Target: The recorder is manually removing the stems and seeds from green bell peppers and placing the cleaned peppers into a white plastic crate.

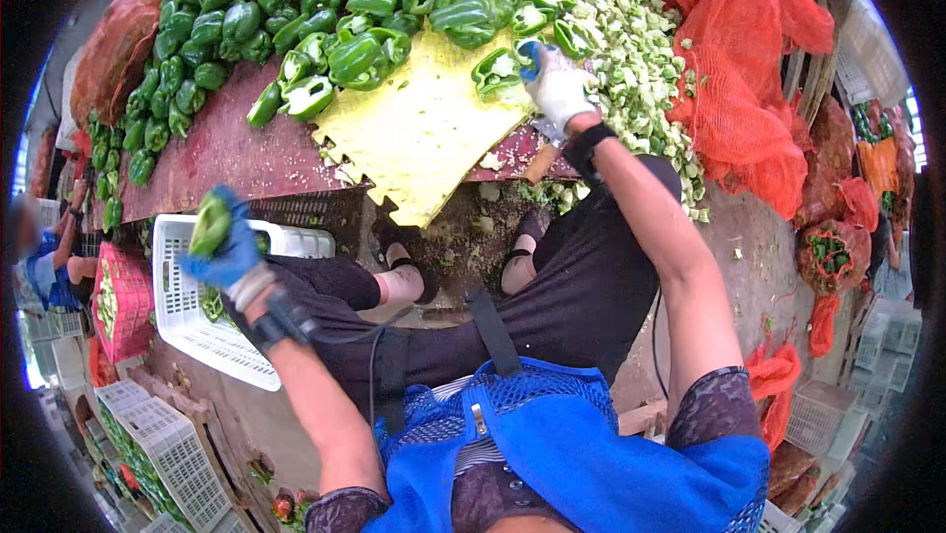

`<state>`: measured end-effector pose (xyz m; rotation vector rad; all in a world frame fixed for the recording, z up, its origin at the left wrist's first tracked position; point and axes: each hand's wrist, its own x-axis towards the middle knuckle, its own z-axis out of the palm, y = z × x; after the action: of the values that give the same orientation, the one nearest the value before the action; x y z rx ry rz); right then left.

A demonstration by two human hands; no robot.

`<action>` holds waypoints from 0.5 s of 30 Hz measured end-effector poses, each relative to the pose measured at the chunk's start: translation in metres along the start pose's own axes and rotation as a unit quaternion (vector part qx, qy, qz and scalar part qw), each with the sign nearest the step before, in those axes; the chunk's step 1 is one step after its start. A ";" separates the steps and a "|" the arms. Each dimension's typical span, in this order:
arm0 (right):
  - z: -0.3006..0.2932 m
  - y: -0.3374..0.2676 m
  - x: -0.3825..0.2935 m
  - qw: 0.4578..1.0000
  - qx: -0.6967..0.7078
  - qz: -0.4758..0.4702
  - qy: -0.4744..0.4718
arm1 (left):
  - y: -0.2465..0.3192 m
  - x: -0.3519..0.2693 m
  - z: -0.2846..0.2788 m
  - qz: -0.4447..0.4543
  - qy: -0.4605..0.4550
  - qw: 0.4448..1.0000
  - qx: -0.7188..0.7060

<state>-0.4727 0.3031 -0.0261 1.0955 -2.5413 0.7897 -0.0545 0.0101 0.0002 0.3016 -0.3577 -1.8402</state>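
My left hand [228,237], in a blue glove, grips a halved green bell pepper [211,224] above a white plastic crate [222,348]. Inside the crate, some green pepper pieces show. My right hand [558,82] wears a white glove with blue fingertips and is over the right side of a yellow foam mat [414,126]. Its fingertips meet the edge of a cut pepper half [497,73]; whether they grip it is hidden. By that wrist, a wooden handle [542,163] with a shiny metal part lies at the table edge. More cut peppers [307,95] rest on the mat's left edge.
Whole green bell peppers [244,19] are heaped across the reddish table [214,141]. Pale pepper cores and scraps [635,53] pile up at right, beside red mesh sacks [739,75]. Left of the white crate stands a pink crate [126,304]; a person in blue [55,267] is beyond.
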 end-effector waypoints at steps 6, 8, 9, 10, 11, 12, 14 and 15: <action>0.036 -0.004 0.026 0.983 -0.077 0.002 -0.168 | -0.060 -0.030 0.035 -0.105 0.104 0.987 0.063; 0.047 -0.017 0.033 0.987 -0.058 0.025 -0.150 | -0.105 -0.011 -0.035 -0.207 -0.173 0.961 0.066; 0.053 0.002 0.027 0.985 -0.062 0.077 -0.142 | -0.153 -0.050 0.025 -0.280 -0.062 0.951 0.114; 0.051 -0.007 0.031 0.982 -0.016 0.091 -0.163 | -0.168 -0.061 0.029 -0.277 -0.062 0.945 0.162; 0.054 0.000 0.025 0.981 0.069 0.121 -0.138 | -0.190 -0.066 0.027 -0.287 -0.103 0.930 0.203; 0.051 -0.027 0.021 0.949 0.183 0.190 -0.174 | -0.194 -0.067 0.024 -0.304 -0.105 0.923 0.209; 0.040 -0.074 0.004 0.848 0.387 0.285 -0.222 | -0.213 -0.078 0.034 -0.239 -0.119 0.919 0.291; 0.037 -0.082 -0.008 0.786 0.479 0.317 -0.229 | -0.221 -0.084 0.050 -0.210 -0.126 0.916 0.319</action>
<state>-0.4079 0.2400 -0.0286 0.6040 -2.9509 2.4562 -0.2430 0.1562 -0.0378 0.6258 -1.1582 -2.1459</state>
